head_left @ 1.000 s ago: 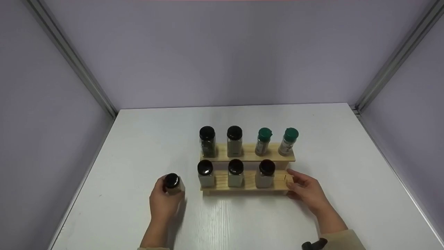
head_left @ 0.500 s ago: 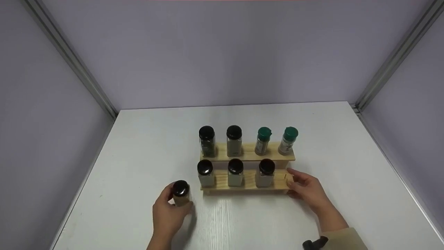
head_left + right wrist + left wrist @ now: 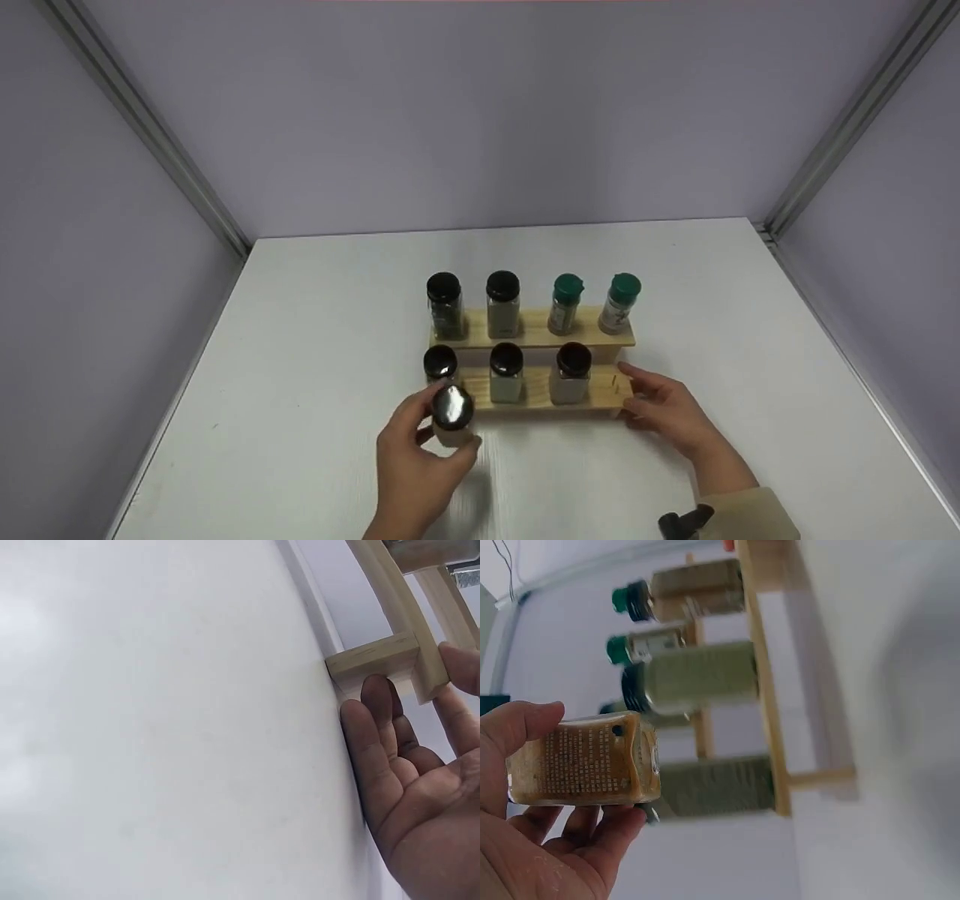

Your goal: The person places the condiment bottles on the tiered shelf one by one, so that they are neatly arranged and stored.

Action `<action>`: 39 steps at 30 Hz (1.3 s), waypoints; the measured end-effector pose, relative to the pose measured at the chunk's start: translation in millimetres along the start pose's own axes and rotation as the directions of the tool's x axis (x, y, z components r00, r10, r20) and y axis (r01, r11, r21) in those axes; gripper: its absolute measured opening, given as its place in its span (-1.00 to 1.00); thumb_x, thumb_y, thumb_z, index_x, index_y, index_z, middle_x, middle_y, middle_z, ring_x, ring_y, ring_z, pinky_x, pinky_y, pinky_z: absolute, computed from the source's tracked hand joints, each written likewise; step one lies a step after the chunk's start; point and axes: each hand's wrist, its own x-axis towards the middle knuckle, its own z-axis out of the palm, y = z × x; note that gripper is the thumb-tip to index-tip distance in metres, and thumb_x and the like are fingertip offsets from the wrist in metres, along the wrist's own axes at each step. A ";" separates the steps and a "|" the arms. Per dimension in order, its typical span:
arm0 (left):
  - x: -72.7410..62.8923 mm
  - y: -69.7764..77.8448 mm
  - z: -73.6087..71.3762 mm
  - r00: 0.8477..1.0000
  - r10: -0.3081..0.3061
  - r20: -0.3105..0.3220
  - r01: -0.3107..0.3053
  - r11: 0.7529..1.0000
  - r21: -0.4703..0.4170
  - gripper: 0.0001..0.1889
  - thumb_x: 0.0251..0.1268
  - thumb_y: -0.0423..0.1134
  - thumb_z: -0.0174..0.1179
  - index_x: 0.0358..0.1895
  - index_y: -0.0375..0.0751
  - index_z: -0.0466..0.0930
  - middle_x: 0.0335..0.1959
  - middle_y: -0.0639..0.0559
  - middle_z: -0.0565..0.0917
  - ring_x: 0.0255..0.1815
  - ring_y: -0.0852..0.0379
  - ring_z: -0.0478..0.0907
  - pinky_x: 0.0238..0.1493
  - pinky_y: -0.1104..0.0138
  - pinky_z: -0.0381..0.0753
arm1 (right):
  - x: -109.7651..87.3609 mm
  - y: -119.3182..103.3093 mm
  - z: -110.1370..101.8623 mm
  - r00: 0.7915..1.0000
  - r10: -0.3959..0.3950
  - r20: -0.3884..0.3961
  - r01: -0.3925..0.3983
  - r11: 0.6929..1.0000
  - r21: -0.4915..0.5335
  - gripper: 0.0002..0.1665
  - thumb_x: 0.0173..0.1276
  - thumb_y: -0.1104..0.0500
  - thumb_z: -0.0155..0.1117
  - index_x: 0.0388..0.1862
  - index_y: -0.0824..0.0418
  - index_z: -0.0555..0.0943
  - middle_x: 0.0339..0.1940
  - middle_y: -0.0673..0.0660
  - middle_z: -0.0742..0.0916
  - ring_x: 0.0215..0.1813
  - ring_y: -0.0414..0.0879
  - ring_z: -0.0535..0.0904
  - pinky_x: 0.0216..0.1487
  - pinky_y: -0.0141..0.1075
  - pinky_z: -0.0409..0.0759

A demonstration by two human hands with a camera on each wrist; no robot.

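My left hand (image 3: 420,457) grips a spice jar (image 3: 452,420) with a shiny black lid, lifted in front of the lower shelf's left end. In the left wrist view the jar (image 3: 585,761) shows brown contents and a printed label, with the thumb and fingers on opposite sides. A two-tier wooden spice rack (image 3: 540,409) stands on the table. My right hand (image 3: 664,409) holds the right end of the lower shelf; in the right wrist view the thumb lies on the shelf (image 3: 420,652) and fingers reach under it.
Three black-lidded jars stand on the lower shelf, among them a middle one (image 3: 506,375). The upper shelf carries two black-lidded jars (image 3: 503,307) and two green-capped bottles (image 3: 564,307). The white table (image 3: 337,315) is bounded by a pale back wall (image 3: 480,112).
My left hand has carried the jar to the right, from beside the rack to in front of its left end, and raised it. The right hand stays at the rack's end.
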 end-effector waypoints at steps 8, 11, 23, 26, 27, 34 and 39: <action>3.1 32.0 45.7 0.984 0.108 0.144 -0.096 0.991 -0.089 -0.25 -0.14 -0.45 0.65 0.28 -0.09 0.68 0.05 0.15 0.59 0.03 0.08 0.64 -0.10 0.29 0.75 | -0.4 5.2 -2.2 0.998 -0.036 0.041 0.036 0.999 0.010 -0.18 0.56 0.23 0.35 0.67 0.35 0.24 0.15 0.28 0.67 -0.02 0.00 0.74 -0.05 -0.16 0.75; 2.4 40.7 68.7 0.970 0.164 0.180 -0.145 0.982 -0.118 -0.25 -0.12 -0.40 0.67 0.30 -0.13 0.66 0.07 0.11 0.60 0.05 0.07 0.65 -0.09 0.33 0.74 | -0.5 7.6 -2.9 0.998 -0.038 0.043 0.037 0.999 0.022 -0.18 0.57 0.23 0.34 0.67 0.35 0.23 0.13 0.24 0.69 -0.02 -0.01 0.73 -0.06 -0.16 0.75; -3.3 36.9 160.1 0.919 0.367 0.143 -0.379 0.923 0.064 -0.34 -0.03 -0.26 0.71 0.22 -0.05 0.66 0.00 0.14 0.59 -0.03 0.31 0.61 -0.04 0.48 0.64 | 3.1 10.8 2.4 0.998 -0.054 -0.041 0.052 0.998 -0.034 -0.30 0.40 0.21 0.50 0.50 0.21 0.55 0.47 0.10 0.61 0.40 -0.26 0.51 0.39 -0.04 0.47; -5.5 33.0 171.7 0.919 0.371 0.131 -0.385 0.916 0.111 -0.30 -0.08 -0.22 0.74 0.22 -0.05 0.65 -0.03 0.14 0.60 -0.05 0.29 0.63 -0.05 0.47 0.64 | 2.9 9.5 2.9 0.995 -0.063 -0.077 0.056 0.994 -0.092 -0.35 0.34 0.19 0.56 0.41 0.22 0.63 0.47 0.10 0.61 0.50 -0.19 0.43 0.54 0.07 0.25; -6.6 31.9 174.7 0.920 0.371 0.128 -0.387 0.913 0.128 -0.29 -0.10 -0.20 0.75 0.21 -0.05 0.66 -0.04 0.14 0.60 -0.06 0.29 0.63 -0.07 0.48 0.63 | 2.6 8.6 3.0 0.995 -0.060 -0.085 0.051 0.994 -0.102 -0.36 0.34 0.18 0.56 0.40 0.22 0.65 0.48 0.10 0.61 0.52 -0.14 0.41 0.56 0.10 0.22; -9.3 24.0 191.5 0.896 0.440 0.066 -0.440 0.856 0.272 -0.38 -0.18 -0.05 0.79 0.02 -0.05 0.71 -0.19 0.16 0.61 -0.20 0.28 0.62 -0.27 0.49 0.61 | 0.5 4.5 2.5 0.995 -0.025 -0.102 0.012 0.992 -0.126 -0.28 0.39 0.16 0.51 0.51 0.20 0.55 0.54 0.15 0.55 0.63 0.09 0.27 0.57 0.04 0.19; -10.1 16.3 198.7 0.883 0.465 0.061 -0.460 0.836 0.299 -0.47 -0.11 -0.11 0.76 -0.04 -0.08 0.70 -0.21 0.13 0.60 -0.31 0.30 0.65 -0.35 0.48 0.63 | -0.4 3.2 2.5 0.996 -0.006 -0.091 -0.006 0.991 -0.136 -0.24 0.39 0.14 0.51 0.54 0.19 0.52 0.57 0.15 0.51 0.65 0.14 0.24 0.54 -0.01 0.21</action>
